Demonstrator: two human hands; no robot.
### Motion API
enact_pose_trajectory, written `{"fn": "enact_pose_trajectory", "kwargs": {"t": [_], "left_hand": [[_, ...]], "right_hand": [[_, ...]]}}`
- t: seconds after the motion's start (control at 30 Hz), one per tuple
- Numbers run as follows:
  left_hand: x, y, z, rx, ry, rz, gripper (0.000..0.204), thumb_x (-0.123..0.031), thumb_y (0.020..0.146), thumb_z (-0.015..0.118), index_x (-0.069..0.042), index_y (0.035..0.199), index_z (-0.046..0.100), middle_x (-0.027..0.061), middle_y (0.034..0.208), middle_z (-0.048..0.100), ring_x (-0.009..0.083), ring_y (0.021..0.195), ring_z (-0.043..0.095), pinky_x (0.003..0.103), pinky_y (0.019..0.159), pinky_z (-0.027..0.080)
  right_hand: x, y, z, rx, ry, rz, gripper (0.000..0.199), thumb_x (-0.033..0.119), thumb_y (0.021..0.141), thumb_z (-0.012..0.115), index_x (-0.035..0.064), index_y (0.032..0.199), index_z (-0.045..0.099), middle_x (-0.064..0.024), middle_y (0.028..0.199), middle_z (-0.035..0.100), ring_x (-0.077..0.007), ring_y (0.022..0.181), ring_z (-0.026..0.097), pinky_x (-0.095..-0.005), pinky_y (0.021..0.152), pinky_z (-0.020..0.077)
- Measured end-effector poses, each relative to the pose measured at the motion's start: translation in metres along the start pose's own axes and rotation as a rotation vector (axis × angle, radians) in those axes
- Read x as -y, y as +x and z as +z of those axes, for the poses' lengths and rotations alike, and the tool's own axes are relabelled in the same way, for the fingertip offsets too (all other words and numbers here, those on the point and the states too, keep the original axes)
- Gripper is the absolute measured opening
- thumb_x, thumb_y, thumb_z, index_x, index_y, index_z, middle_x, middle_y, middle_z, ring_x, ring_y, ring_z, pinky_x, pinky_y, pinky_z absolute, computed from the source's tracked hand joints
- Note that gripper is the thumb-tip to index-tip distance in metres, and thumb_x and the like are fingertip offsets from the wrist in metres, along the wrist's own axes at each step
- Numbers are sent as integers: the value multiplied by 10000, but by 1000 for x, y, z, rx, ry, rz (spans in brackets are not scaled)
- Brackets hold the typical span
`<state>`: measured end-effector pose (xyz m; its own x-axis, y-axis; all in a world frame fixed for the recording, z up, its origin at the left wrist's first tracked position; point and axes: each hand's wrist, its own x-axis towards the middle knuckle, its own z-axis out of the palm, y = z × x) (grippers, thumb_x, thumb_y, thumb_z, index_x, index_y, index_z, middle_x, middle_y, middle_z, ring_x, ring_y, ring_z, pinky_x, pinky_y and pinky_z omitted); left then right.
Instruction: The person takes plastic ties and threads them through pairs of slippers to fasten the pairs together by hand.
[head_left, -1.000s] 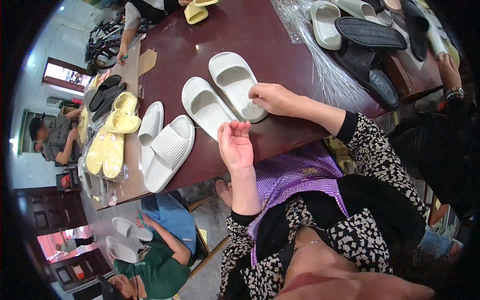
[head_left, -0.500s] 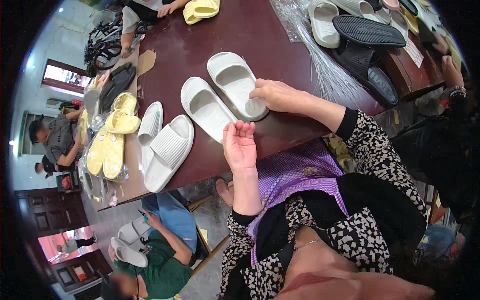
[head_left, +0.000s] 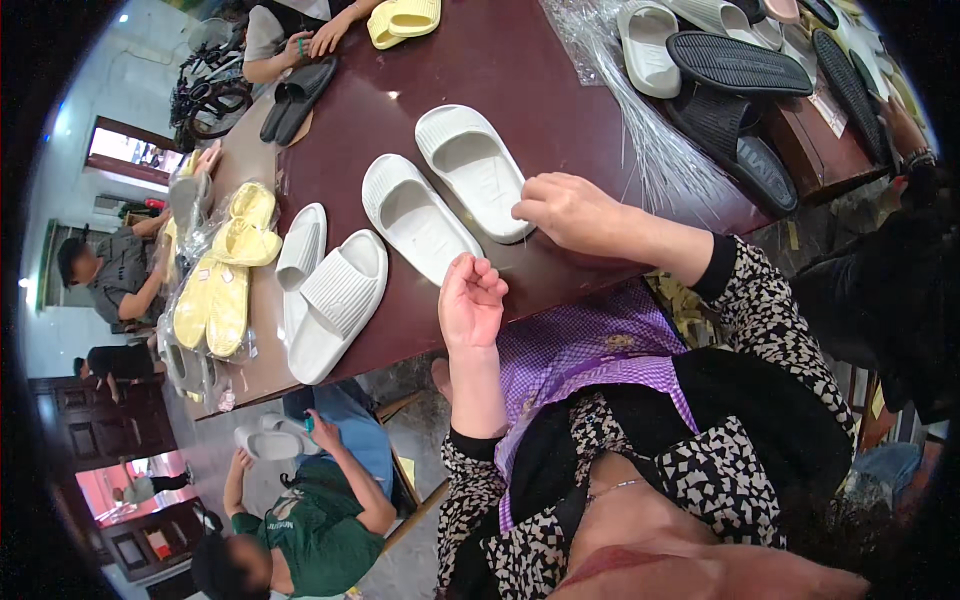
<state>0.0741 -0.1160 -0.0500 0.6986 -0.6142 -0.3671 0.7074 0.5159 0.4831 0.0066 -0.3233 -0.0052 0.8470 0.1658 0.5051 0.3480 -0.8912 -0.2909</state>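
A pair of white slippers, the left one (head_left: 428, 228) and the right one (head_left: 485, 185), lies on the dark red table in front of me. My left hand (head_left: 473, 303) is palm up at the left slipper's heel, fingers curled in, thumb close to the fingertips. My right hand (head_left: 575, 212) is closed in a pinch beside the right slipper's heel. Anything in either hand is too thin or too hidden to name. Two more white slippers, one on its side (head_left: 301, 250) and one flat (head_left: 340, 305), lie to the left.
Thin clear plastic strands (head_left: 670, 150) fan out on the right, by black slippers (head_left: 740, 65) and white ones. Bagged yellow slippers (head_left: 212, 305) line the left edge. Co-workers sit around the table; one in green (head_left: 320, 515) handles grey-white slippers at lower left.
My right hand has moved right, off the slipper's heel. My left hand has lowered slightly and its fingers have curled more. Black slippers at far left have shifted toward a co-worker farther back.
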Motion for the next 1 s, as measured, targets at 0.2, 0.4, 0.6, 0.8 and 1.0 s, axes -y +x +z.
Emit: {"fn": "enact_pose_trajectory", "kwargs": {"t": [0.2, 0.4, 0.6, 0.8, 1.0], "left_hand": [[-5, -13, -9, 4, 43, -63, 69, -126, 900, 504, -62, 899, 527, 46, 727, 558, 148, 603, 535, 299, 510, 479], [-10, -27, -10, 84, 112, -96, 72, -122, 896, 505, -52, 892, 519, 64, 730, 559, 151, 580, 533, 293, 480, 470], [-19, -12, -7, 78, 207, -87, 69, -117, 890, 512, -49, 884, 522, 64, 729, 564, 150, 576, 537, 289, 465, 461], [-39, 30, 0, -54, 267, -52, 69, -114, 880, 524, -46, 877, 533, 61, 722, 573, 153, 590, 549, 296, 490, 473], [-53, 71, 14, -126, 292, -33, 72, -106, 865, 536, -35, 864, 544, 69, 727, 582, 159, 601, 557, 301, 508, 479]], "right_hand": [[16, -17, 2, -13, -10, -84, 179, 50, 676, 576, 49, 855, 585, -87, 806, 538, -250, 756, 565, -341, 693, 468], [32, -26, 1, 39, -46, -154, 182, 84, 677, 566, 36, 853, 576, -72, 815, 526, -226, 734, 543, -322, 682, 458], [23, -17, 10, 58, -83, -91, 120, 91, 698, 543, 32, 802, 560, -85, 813, 529, -234, 768, 551, -336, 707, 457], [-4, 7, 23, 40, -175, 2, 79, 81, 715, 526, 27, 770, 546, -105, 829, 542, -251, 812, 565, -350, 726, 466], [-29, 42, 28, 72, -229, 65, 105, 71, 735, 514, 9, 784, 584, -121, 874, 560, -269, 877, 571, -365, 768, 469]]}}
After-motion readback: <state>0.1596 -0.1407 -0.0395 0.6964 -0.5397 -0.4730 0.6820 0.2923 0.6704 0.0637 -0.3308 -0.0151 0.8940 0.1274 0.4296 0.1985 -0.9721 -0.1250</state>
